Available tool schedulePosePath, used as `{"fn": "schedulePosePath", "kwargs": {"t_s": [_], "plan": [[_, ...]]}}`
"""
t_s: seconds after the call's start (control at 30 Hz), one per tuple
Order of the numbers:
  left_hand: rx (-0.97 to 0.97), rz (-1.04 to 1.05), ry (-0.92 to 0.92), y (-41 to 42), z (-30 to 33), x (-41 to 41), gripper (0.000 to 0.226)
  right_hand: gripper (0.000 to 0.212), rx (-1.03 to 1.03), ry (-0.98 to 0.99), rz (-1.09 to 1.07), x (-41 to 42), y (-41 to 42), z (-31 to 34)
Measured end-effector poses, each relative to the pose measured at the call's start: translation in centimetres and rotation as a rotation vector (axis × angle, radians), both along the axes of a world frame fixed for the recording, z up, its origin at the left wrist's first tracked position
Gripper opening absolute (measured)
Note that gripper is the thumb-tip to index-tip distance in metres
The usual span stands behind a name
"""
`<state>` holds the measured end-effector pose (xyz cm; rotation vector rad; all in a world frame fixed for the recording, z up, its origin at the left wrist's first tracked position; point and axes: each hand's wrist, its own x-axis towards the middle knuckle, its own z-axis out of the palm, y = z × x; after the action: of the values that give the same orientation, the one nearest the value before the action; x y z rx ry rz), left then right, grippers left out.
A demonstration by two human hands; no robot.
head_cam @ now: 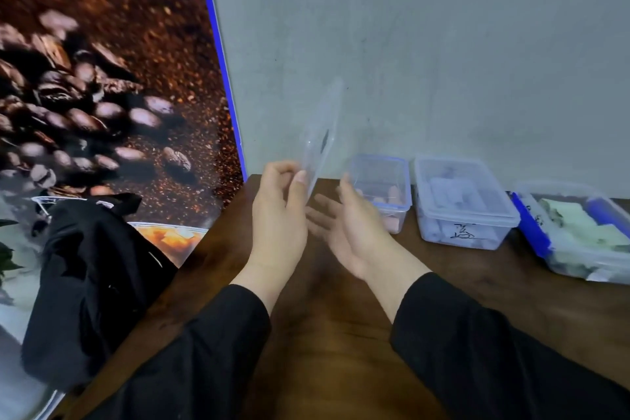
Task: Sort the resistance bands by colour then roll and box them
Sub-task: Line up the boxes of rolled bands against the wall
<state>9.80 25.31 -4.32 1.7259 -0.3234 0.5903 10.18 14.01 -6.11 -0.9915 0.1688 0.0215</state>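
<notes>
My left hand [279, 215] pinches the lower edge of a clear plastic lid [322, 133], held upright above the table. My right hand [347, 228] is beside it, palm up with fingers straight, holding nothing. Just right of that hand stands an open clear box [392, 177] with a blue rim and pink rolled bands inside. A closed clear box [467, 204] holding pale purple bands carries black handwriting on its front. At the far right a third box [579, 235] with a blue clip holds green bands.
The brown wooden table [334, 334] runs along a grey wall [443, 44]. A coffee-bean poster [102, 78] with a blue edge leans at the left. A black cloth bag [92, 283] hangs by the table's left edge.
</notes>
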Motion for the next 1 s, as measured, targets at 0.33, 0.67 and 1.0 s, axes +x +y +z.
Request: {"fn": "schedulePosePath", "kwargs": {"t_s": [0.33,0.67,1.0], "plan": [[-0.413,-0.527,0.326,-13.5,7.6,-8.3,0.045,0.017,-0.206,-0.21,-0.497,-11.5,-17.5,6.3],[0.001,-0.619,0.374,-29.8,3.9,-8.4,0.026,0.026,-0.678,-0.031,-0.697,-17.5,-33.4,6.3],[0.168,-0.457,0.5,-37.1,-1.2,-6.6,0.036,0.023,-0.878,0.076,-0.51,-15.2,-40.6,0.3]]}}
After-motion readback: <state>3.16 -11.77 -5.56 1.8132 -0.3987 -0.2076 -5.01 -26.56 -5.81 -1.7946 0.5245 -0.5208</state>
